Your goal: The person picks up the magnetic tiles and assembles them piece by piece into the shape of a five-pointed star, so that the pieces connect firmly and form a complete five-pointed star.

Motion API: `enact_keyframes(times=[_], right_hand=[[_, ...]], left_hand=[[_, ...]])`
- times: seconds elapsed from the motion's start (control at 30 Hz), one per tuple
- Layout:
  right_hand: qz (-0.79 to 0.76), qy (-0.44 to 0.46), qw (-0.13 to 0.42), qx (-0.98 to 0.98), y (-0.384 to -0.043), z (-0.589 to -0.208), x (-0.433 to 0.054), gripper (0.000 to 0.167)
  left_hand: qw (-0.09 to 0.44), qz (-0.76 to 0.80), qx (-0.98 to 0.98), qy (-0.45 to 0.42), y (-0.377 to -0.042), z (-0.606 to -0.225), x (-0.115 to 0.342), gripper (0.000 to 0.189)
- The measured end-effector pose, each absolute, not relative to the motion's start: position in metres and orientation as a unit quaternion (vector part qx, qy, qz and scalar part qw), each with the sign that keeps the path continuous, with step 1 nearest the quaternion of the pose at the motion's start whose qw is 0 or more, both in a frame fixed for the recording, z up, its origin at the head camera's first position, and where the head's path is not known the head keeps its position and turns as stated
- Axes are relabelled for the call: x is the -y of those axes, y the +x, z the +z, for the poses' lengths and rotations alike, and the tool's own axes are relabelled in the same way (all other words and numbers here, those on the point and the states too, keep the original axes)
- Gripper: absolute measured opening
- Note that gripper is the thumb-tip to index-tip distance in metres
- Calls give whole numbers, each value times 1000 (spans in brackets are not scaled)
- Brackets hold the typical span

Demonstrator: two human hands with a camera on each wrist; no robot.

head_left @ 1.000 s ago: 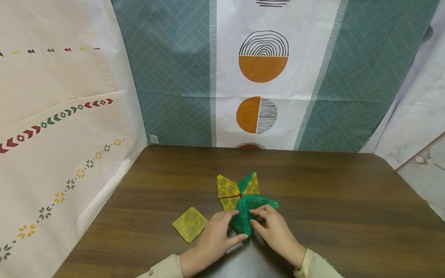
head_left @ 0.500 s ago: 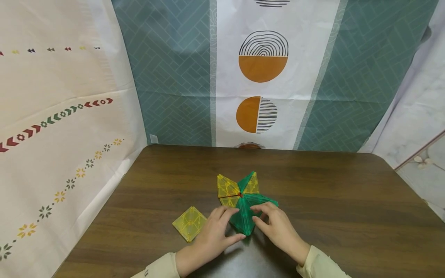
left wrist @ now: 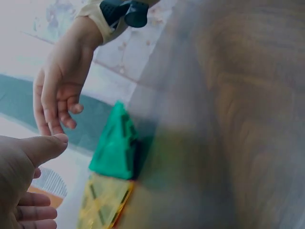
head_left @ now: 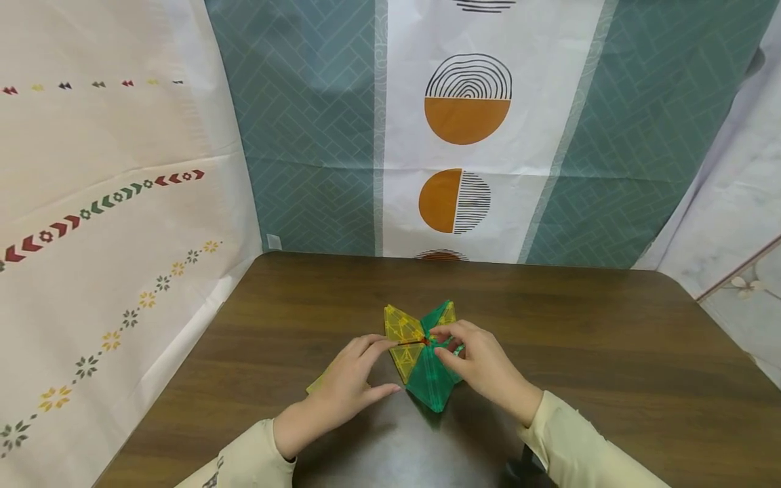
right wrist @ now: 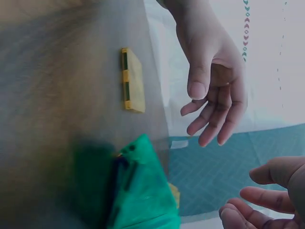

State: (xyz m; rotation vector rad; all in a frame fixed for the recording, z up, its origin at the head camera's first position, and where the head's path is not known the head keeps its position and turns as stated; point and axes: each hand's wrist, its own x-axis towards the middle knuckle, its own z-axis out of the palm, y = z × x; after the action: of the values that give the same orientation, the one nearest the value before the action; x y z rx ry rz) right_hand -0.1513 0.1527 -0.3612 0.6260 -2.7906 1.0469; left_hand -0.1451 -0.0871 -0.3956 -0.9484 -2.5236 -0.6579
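Observation:
A star-shaped build of translucent magnetic tiles stands on the table, with yellow tiles (head_left: 403, 324) on its left and green tiles (head_left: 432, 383) at the front, meeting at a small red spot. My left hand (head_left: 342, 386) hovers at its left side, fingers extended and thumb spread apart. Over the right part is my right hand (head_left: 482, 356), its fingers loosely bent with nothing between them; it hides some green tiles. The right wrist view shows both hands above the table, beside the green peak (right wrist: 147, 191). A flat yellow tile piece (right wrist: 134, 81) lies apart, mostly covered by my left hand in the head view.
The brown wooden table (head_left: 586, 325) extends to both sides of the build. A patterned teal and white cloth (head_left: 305, 135) hangs behind its far edge, and a cream cloth (head_left: 122, 203) hangs at the left.
Both hands have left the front green tiles. My left hand has shifted left and away, covering much of the loose yellow piece; my right hand has moved up over the build's right side.

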Motion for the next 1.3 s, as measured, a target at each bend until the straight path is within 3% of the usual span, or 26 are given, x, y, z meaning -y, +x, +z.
enact_keyframes(times=[0.33,0.9,1.3], right_hand=[[329,263,17,907,-169,-343,-127,23],[361,290,-68,884,-176,-362,-75,23],[333,274,-122,894,-171,-389,-48,26]], left_hand=[[126,-215,925,-287,-156,-381,126,67],[43,-193,939,-282,-154,-410,172,71],[69,-165,941,-289,-145,-425,180,81]])
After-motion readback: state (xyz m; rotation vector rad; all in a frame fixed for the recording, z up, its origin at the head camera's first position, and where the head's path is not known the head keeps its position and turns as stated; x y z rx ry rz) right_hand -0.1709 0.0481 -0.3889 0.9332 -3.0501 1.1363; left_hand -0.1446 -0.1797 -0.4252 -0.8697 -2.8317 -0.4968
